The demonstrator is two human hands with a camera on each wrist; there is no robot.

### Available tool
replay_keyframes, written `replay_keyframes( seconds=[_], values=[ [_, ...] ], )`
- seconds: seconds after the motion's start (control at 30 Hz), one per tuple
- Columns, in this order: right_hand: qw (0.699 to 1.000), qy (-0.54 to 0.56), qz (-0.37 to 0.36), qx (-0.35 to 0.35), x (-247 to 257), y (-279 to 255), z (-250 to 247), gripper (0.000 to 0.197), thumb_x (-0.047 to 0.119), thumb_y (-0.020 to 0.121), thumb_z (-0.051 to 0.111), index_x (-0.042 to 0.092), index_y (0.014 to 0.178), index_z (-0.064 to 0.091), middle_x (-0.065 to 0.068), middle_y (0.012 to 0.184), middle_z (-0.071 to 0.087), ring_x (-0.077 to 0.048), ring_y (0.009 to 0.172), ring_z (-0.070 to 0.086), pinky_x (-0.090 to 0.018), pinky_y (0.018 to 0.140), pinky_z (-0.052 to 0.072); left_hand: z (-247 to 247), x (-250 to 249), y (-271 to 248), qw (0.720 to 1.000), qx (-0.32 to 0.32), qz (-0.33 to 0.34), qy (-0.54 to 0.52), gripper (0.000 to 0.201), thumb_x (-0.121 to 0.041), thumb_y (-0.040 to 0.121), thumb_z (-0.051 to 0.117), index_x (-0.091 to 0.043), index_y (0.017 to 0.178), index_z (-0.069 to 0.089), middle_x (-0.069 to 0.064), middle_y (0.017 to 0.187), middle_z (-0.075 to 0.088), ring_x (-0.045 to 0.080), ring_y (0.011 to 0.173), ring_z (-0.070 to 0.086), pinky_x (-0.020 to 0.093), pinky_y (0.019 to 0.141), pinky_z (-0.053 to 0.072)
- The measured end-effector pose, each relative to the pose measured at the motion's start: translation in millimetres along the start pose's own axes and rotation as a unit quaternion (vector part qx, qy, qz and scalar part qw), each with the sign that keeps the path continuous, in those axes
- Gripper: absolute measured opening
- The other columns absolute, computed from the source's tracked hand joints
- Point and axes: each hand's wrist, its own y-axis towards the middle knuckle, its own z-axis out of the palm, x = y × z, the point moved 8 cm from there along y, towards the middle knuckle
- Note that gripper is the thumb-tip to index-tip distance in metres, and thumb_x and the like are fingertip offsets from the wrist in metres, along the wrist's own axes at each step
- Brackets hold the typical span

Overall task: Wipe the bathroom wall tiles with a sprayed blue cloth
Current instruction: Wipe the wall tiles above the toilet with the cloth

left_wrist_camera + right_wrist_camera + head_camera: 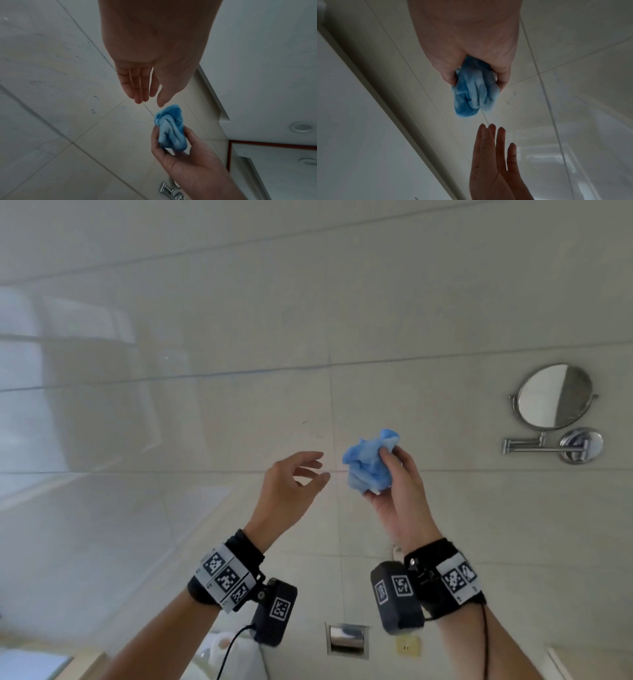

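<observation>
A crumpled blue cloth is bunched in my right hand, whose fingers and thumb curl round it, held up in front of the beige wall tiles. The same cloth shows in the left wrist view, and again as a wad in the right wrist view. My left hand hovers just left of the cloth, fingers relaxed and a little spread, holding nothing. A small gap separates its fingertips from the cloth. Small dark marks dot the tiles near the cloth.
A round chrome mirror on a swing arm is mounted on the wall to the right. Low on the wall sit a recessed metal holder and a small beige plate. A white bag-like thing lies below my left wrist.
</observation>
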Motion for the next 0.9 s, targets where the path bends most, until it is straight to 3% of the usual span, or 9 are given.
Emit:
replay_keyframes(
  seconds=[0.1,0.2,0.27,0.33,0.43,0.5,0.57,0.8,0.9],
  values=[
    [0.995,-0.072,-0.059,-0.040,22,62,7,0.048,0.032,0.096,0.075,0.012,0.136,0.059,-0.017,0.131,0.068,-0.024,0.094,0.070,-0.037,0.064,0.059,6,20,51,0.999,-0.036,0.025,0.010,0.033,-0.019,0.092,0.077,-0.022,0.124,0.072,-0.012,0.107,0.073,-0.001,0.091,0.068,0.014,0.072,0.051],
    [0.968,-0.160,-0.173,-0.083,58,113,29,0.030,0.027,0.090,0.078,0.020,0.116,0.066,-0.004,0.117,0.072,-0.016,0.096,0.072,-0.044,0.078,0.063,17,33,95,0.995,-0.060,0.070,0.039,0.032,-0.019,0.092,0.075,-0.021,0.124,0.069,-0.010,0.114,0.069,0.005,0.093,0.066,0.022,0.078,0.052],
    [0.936,-0.218,-0.266,-0.078,85,139,58,0.023,0.021,0.091,0.076,0.020,0.111,0.064,0.004,0.105,0.072,-0.006,0.092,0.071,-0.036,0.082,0.059,21,37,125,0.991,-0.076,0.090,0.058,0.031,-0.019,0.094,0.073,-0.021,0.125,0.069,-0.008,0.118,0.067,0.007,0.095,0.065,0.025,0.081,0.053],
    [0.898,-0.258,-0.353,-0.044,107,157,96,0.025,0.020,0.091,0.073,0.016,0.113,0.063,0.003,0.105,0.072,-0.007,0.094,0.071,-0.031,0.084,0.057,15,40,152,0.986,-0.097,0.104,0.081,0.032,-0.019,0.096,0.069,-0.019,0.128,0.068,-0.006,0.122,0.065,0.008,0.097,0.063,0.028,0.083,0.054],
    [0.802,-0.355,-0.480,0.010,128,182,164,0.023,0.016,0.090,0.072,0.011,0.111,0.065,0.007,0.100,0.069,0.009,0.088,0.063,-0.010,0.080,0.046,-8,47,188,0.977,-0.137,0.113,0.116,0.034,-0.020,0.098,0.064,-0.018,0.132,0.066,-0.005,0.126,0.064,0.011,0.106,0.063,0.027,0.086,0.052],
    [0.731,-0.442,-0.518,0.040,128,205,206,0.028,0.021,0.089,0.072,0.014,0.115,0.065,0.002,0.104,0.067,0.002,0.090,0.061,-0.015,0.081,0.047,-26,52,208,0.972,-0.149,0.117,0.138,0.035,-0.021,0.099,0.063,-0.016,0.134,0.064,-0.003,0.130,0.062,0.015,0.113,0.063,0.026,0.091,0.048],
    [0.691,-0.503,-0.517,0.054,128,236,236,0.035,0.027,0.090,0.072,0.018,0.122,0.063,-0.005,0.112,0.063,-0.013,0.098,0.062,-0.026,0.086,0.049,-45,57,231,0.965,-0.158,0.128,0.167,0.038,-0.020,0.098,0.063,-0.014,0.136,0.063,-0.001,0.133,0.061,0.020,0.118,0.061,0.031,0.096,0.050],
    [0.616,-0.510,-0.599,-0.030,169,284,299,0.031,0.021,0.094,0.068,0.012,0.124,0.065,-0.014,0.131,0.053,-0.032,0.115,0.057,-0.039,0.093,0.052,-128,80,317,0.933,-0.182,0.153,0.269,0.048,-0.019,0.102,0.055,-0.005,0.147,0.049,0.012,0.148,0.052,0.030,0.133,0.051,0.042,0.107,0.047],
    [0.601,-0.501,-0.616,-0.090,178,299,311,0.031,0.019,0.098,0.066,0.015,0.128,0.065,-0.011,0.142,0.053,-0.031,0.120,0.056,-0.032,0.094,0.048,-164,93,347,0.920,-0.196,0.155,0.302,0.052,-0.018,0.102,0.052,-0.003,0.151,0.043,0.014,0.153,0.047,0.034,0.136,0.047,0.047,0.110,0.045]
  ],
)
